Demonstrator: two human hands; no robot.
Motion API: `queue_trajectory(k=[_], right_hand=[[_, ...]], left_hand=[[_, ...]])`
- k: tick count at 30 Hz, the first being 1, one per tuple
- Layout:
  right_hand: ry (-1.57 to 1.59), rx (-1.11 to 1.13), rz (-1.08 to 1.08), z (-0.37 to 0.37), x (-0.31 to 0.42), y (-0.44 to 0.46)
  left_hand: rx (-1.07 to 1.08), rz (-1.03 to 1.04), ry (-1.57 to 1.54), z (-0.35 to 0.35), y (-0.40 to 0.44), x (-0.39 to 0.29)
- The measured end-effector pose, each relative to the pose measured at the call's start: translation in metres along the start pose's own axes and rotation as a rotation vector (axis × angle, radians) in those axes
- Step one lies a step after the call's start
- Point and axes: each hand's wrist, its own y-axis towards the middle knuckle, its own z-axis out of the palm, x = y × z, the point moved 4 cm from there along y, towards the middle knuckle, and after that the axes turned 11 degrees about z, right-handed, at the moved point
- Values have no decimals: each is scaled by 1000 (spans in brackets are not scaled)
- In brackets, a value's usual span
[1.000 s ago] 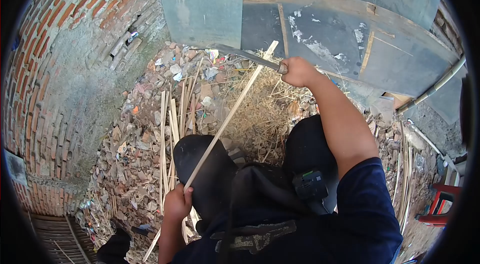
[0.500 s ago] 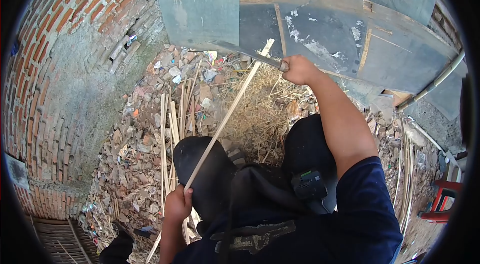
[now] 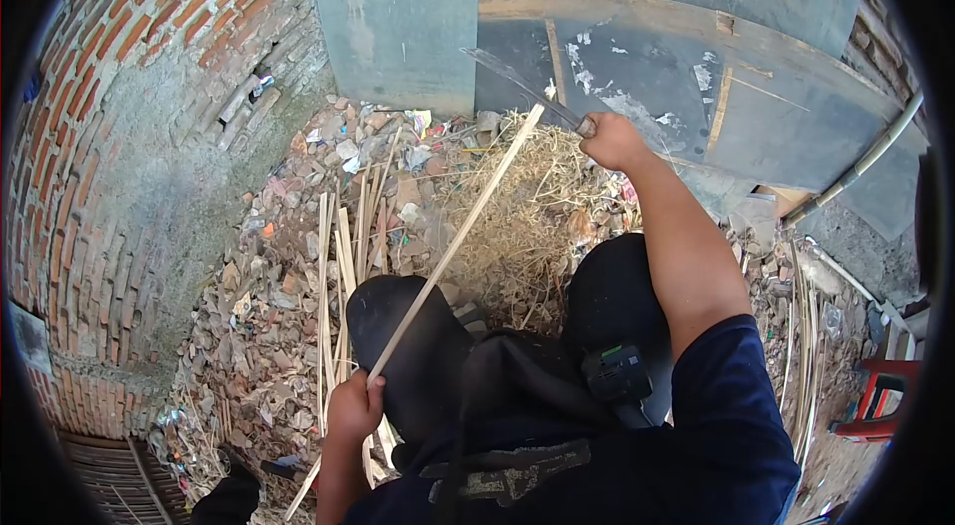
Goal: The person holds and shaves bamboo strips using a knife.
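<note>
My left hand (image 3: 354, 406) is closed around the lower end of a long pale strip of bamboo or wood (image 3: 460, 239). The strip slants up across my left knee, its far end just left of my right hand. In my right hand (image 3: 613, 141) is the handle of a machete (image 3: 532, 92), with fingers wrapped round it. Its long dark blade points up and left, beyond the strip's far end; whether they touch I cannot tell. Beneath them lies a heap of straw-coloured shavings (image 3: 512, 197) between my knees.
Several more strips (image 3: 325, 276) lie on the rubble ground to my left, with others (image 3: 808, 346) at the right. A brick wall (image 3: 129, 177) stands on the left, and grey-blue panels (image 3: 393, 23) lean ahead. A red object (image 3: 875, 401) is at the right edge.
The machete and my right hand have shifted slightly right, and the blade now tilts more steeply upward. The strip's far end has dropped a little. My left hand has barely moved.
</note>
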Motion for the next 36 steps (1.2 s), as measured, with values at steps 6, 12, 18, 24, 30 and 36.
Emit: queue_trajectory(k=[6, 12, 18, 24, 30, 36], right_hand=[[-52, 4, -205, -13, 17, -21], [178, -179, 180, 1, -49, 24], [199, -140, 251, -1, -73, 14], [214, -145, 133, -21, -39, -10], [320, -166, 6, -32, -14, -25], [468, -264, -191, -36, 8, -40]], left_hand=[[-46, 29, -60, 2, 0, 0], [-74, 50, -84, 3, -11, 8], [-80, 30, -84, 4, -12, 5], [-82, 21, -101, 1, -15, 1], [-109, 19, -88, -2, -21, -4], [-156, 35, -78, 2, -25, -5]])
